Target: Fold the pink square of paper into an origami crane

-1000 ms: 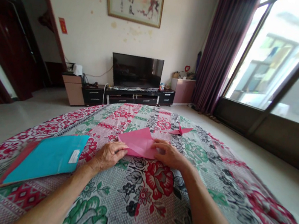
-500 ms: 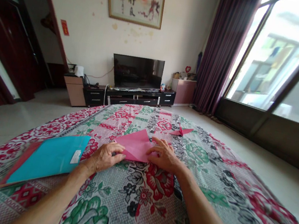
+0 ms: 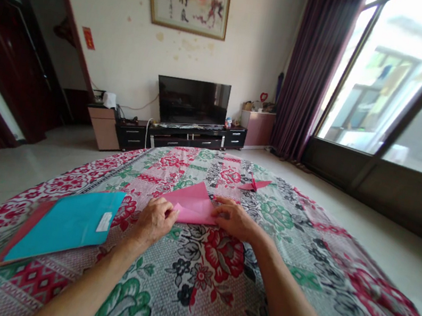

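A pink sheet of paper (image 3: 194,198), partly folded, lies on the flowered tablecloth between my hands. My left hand (image 3: 155,219) pinches its near left corner, lifted and turned inward over the sheet. At the right end, the fingers of my right hand (image 3: 233,219) rest on the paper, spread and bent, pressing it against the cloth. Beyond my right hand sits a small folded pink paper figure (image 3: 255,185) with pointed ends.
Left of my left arm lies a clear packet of coloured paper (image 3: 67,220), blue on top, with a white label. The tablecloth (image 3: 188,294) covers a round table. Farther back are a television (image 3: 192,102), a low black cabinet (image 3: 129,134) and a large window (image 3: 368,87).
My left hand has taken the paper's near left corner and raised it inward. The right hand stays on the right end, shifted only slightly. The view has turned a little.
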A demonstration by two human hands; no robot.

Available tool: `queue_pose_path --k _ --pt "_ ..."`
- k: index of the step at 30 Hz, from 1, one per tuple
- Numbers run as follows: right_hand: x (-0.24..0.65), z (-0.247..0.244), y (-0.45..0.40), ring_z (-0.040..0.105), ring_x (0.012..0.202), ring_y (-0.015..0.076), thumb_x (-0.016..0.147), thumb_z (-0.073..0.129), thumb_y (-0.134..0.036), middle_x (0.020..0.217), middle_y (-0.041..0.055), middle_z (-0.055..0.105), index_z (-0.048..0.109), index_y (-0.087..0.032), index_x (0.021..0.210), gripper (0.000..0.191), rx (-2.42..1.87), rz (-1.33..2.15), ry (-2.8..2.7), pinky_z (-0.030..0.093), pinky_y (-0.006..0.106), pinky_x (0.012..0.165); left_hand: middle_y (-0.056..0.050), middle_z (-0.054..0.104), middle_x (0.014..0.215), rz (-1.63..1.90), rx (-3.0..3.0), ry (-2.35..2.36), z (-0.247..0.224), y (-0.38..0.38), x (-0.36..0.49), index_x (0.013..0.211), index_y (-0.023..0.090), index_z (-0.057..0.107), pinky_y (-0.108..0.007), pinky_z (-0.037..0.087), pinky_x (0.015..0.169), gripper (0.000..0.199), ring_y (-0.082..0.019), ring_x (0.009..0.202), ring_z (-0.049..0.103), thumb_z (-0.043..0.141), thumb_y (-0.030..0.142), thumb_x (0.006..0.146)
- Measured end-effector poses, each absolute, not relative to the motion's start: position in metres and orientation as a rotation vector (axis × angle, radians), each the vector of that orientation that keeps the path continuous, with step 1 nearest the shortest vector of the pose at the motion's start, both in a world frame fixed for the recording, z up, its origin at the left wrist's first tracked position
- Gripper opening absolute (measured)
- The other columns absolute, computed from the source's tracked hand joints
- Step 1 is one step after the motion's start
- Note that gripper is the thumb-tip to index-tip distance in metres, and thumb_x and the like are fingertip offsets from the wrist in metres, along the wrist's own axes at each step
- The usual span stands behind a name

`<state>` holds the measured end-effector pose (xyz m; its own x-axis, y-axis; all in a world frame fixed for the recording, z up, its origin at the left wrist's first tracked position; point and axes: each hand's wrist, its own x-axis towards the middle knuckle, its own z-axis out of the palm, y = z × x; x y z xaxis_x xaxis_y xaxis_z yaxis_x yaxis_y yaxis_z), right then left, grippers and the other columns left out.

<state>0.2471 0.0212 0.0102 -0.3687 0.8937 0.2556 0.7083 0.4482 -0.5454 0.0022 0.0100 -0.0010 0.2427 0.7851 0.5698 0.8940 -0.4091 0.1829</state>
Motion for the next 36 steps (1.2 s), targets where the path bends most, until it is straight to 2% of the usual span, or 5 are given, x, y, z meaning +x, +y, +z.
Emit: queue_pose_path --k 13,19,26,32,36 --pt "0.248 0.01 0.022 0.051 0.115 0.026 0.067 0.055 -0.009 0.126 0.0059 0.054 0.071 -0.022 0.082 0.025 -1.313 0.436 -2.197 0.038 0.045 0.099 -0.006 0.058 0.066 -0.774 -2.225 -1.584 -0.004 0.014 0.009 0.062 0.018 0.056 -0.032 0.04 0.072 0.027 -0.02 0.072 0.054 0.045 0.03 0.083" --pt "0.248 0.014 0.02 0.051 0.115 0.0235 0.067 0.052 -0.005 0.124 0.0028 0.056 0.071 -0.022 0.074 0.027 -1.28 0.389 -2.253 0.039 0.042 0.098 -0.007 0.058 0.066 -0.687 -2.214 -1.606 -0.004 0.018 0.012 0.062 0.018 0.057 -0.034 0.04 0.071 0.027 -0.02 0.071 0.053 0.043 0.029 0.083" --pt "0.235 0.019 0.014 0.053 0.109 0.026 0.075 0.059 -0.028 0.119 0.0058 0.059 0.071 -0.022 0.07 0.013 -1.327 0.311 -2.274 0.041 0.045 0.09 -0.006 0.059 0.066 -0.641 -2.2 -1.597 -0.003 0.018 0.004 0.063 0.018 0.057 -0.032 0.039 0.071 0.026 -0.02 0.07 0.055 0.044 0.029 0.082" --pt "0.22 0.014 0.008 0.047 0.113 0.0285 0.073 0.062 -0.029 0.122 0.004 0.057 0.071 -0.025 0.07 0.01 -1.321 0.237 -2.266 0.036 0.049 0.089 -0.004 0.06 0.066 -0.666 -2.21 -1.74 0.0 0.017 -0.014 0.061 0.019 0.058 -0.029 0.038 0.071 0.027 -0.018 0.07 0.055 0.048 0.034 0.081" --pt "0.213 0.007 0.006 0.048 0.111 0.0259 0.079 0.056 -0.029 0.12 0.0029 0.058 0.07 -0.025 0.073 0.016 -1.308 0.188 -2.21 0.034 0.046 0.089 -0.003 0.06 0.066 -0.683 -2.217 -1.776 0.002 0.016 -0.017 0.059 0.019 0.057 -0.029 0.037 0.073 0.028 -0.016 0.07 0.054 0.05 0.036 0.081"
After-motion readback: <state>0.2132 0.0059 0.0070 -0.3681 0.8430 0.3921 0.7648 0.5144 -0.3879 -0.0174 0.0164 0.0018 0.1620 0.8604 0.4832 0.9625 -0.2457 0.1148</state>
